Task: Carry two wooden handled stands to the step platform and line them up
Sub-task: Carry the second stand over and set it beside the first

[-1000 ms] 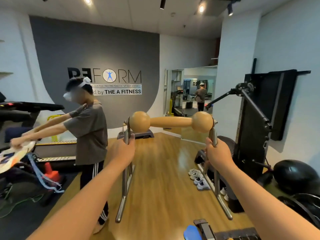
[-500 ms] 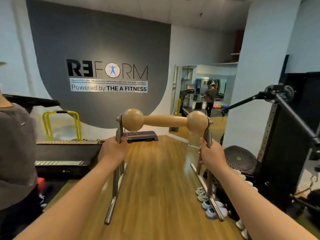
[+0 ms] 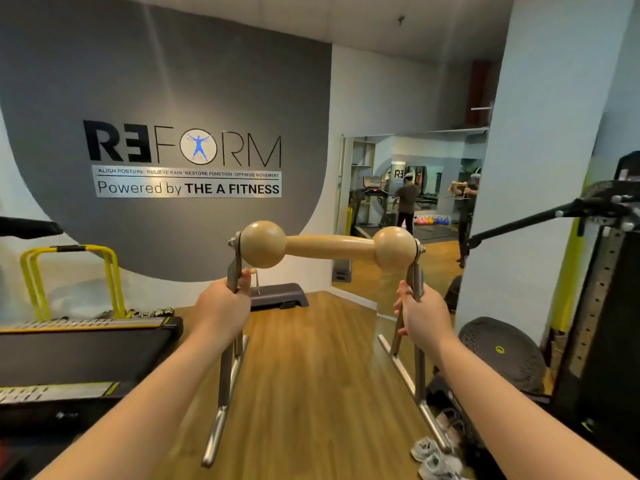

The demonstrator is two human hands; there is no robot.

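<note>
I hold a wooden handled stand [image 3: 329,247] out in front of me at chest height: a pale wooden bar with two round knobs on grey metal legs. My left hand [image 3: 221,308] grips the left metal leg just under the knob. My right hand [image 3: 420,318] grips the right leg the same way. The dark grey step platform [image 3: 282,294] lies on the floor against the far wall, straight ahead beyond the stand. On the platform a second stand [image 3: 255,280] shows partly, mostly hidden behind my left hand.
A treadmill [image 3: 83,344] with yellow hurdles [image 3: 69,278] fills the left side. On the right stand a black cable machine [image 3: 602,306], a black dome trainer [image 3: 502,351] and several shoes [image 3: 438,455] on the floor. A wood-floor lane [image 3: 311,368] runs ahead; a wall mirror [image 3: 408,188] is behind.
I have walked forward with the stand: the platform and wall sign are closer, and the person who stood on my left has dropped out of view. My grip on both legs is unchanged.
</note>
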